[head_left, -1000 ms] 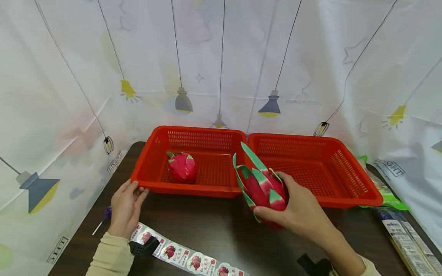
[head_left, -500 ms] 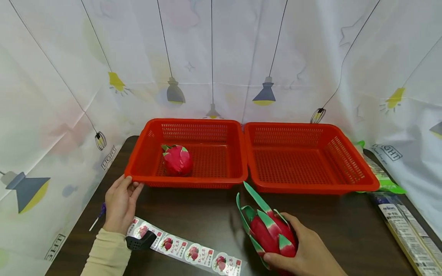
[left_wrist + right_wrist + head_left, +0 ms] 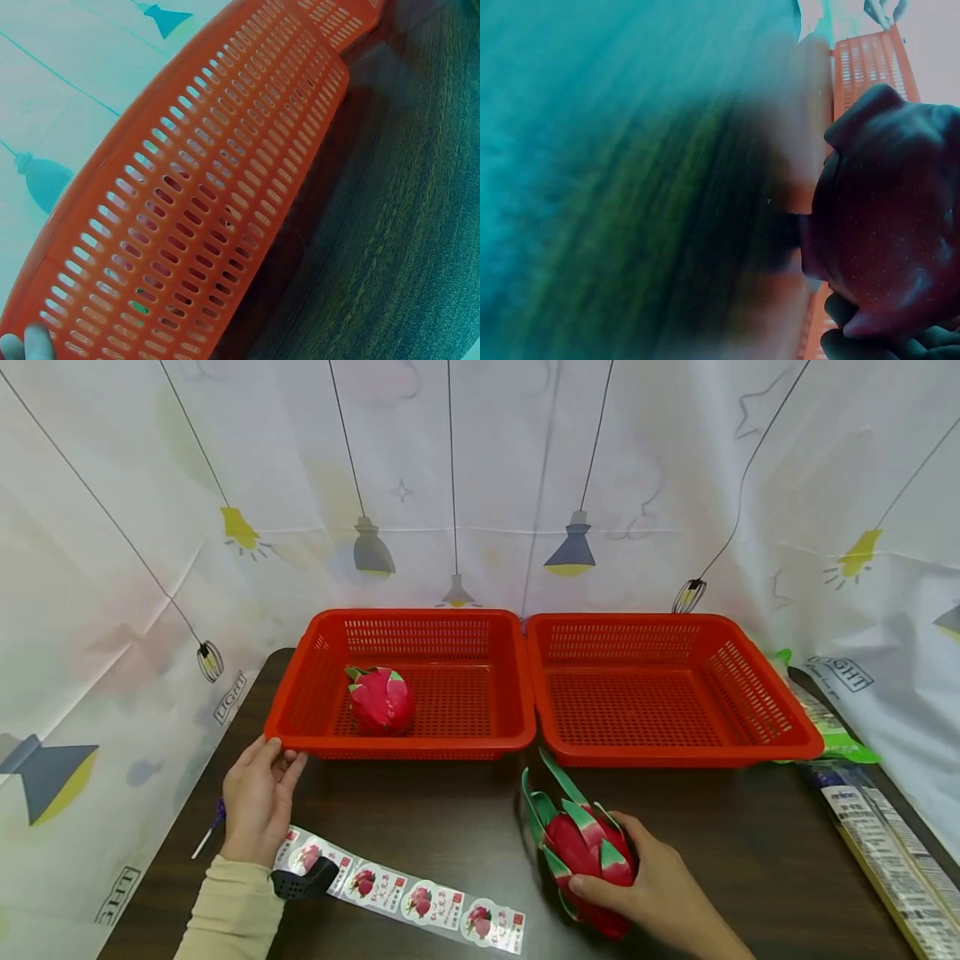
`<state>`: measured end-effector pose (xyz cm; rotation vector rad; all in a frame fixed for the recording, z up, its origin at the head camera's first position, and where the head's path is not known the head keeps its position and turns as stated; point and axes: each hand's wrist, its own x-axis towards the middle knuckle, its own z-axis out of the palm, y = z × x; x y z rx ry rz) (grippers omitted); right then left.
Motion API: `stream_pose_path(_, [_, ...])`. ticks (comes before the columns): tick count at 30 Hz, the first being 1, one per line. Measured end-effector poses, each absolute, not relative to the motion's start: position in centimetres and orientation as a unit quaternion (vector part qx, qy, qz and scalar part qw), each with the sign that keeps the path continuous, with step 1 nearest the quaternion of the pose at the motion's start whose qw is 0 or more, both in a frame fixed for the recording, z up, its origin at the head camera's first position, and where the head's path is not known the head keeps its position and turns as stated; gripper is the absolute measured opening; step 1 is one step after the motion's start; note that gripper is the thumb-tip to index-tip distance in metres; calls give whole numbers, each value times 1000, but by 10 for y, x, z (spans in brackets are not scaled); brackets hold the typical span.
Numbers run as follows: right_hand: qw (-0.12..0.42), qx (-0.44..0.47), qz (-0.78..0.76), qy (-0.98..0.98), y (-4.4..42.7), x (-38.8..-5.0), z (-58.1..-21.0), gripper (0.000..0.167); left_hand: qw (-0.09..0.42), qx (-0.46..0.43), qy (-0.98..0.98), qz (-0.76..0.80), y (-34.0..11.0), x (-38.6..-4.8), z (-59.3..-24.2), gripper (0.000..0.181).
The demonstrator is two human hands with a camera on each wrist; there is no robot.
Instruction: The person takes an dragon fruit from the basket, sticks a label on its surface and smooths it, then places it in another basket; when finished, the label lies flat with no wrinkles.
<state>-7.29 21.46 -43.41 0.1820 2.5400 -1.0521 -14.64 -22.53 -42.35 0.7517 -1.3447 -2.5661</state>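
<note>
In the head view my right hand (image 3: pixel 667 885) grips a pink dragon fruit (image 3: pixel 588 852) with long green leaf tips, just above or on the table; I cannot tell which. The thumb lies across its near side. Up close in the right wrist view, the same dragon fruit (image 3: pixel 892 217) looks dark, with fingertips (image 3: pixel 862 345) under it. My left hand (image 3: pixel 258 797) pinches the front left corner of the left red basket (image 3: pixel 405 746). Fingertips (image 3: pixel 37 343) show on its rim in the left wrist view. Inside that basket sits another dragon fruit (image 3: pixel 381 700).
A second red basket (image 3: pixel 675 755) stands right beside the first. A strip of dragon fruit stickers (image 3: pixel 420 902) lies in front, partly under the left wrist. A lollipop (image 3: pixel 213 822) is at the left. Green packaging (image 3: pixel 836 731) and a long flat packet (image 3: pixel 885 852) lie at the right.
My right hand has brought the dragon fruit back from the baskets' front rims, toward me and down to the table. The left hand stays at the basket corner. The head view has shifted slightly.
</note>
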Motion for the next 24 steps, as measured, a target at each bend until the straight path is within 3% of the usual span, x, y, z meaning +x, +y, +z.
stream_pose_path(17, [164,20,-394,904,203,-84,-435,93,61,253,-445,-857,-227,-143,-426,60])
stream_pose_path(20, [161,21,-389,907,201,-84,-435,93,65,258,-405,-875,-224,-141,-426,47])
stream_pose_path(24, [158,18,-377,913,200,-86,-434,93,62,262,-387,-882,-207,-129,-427,10])
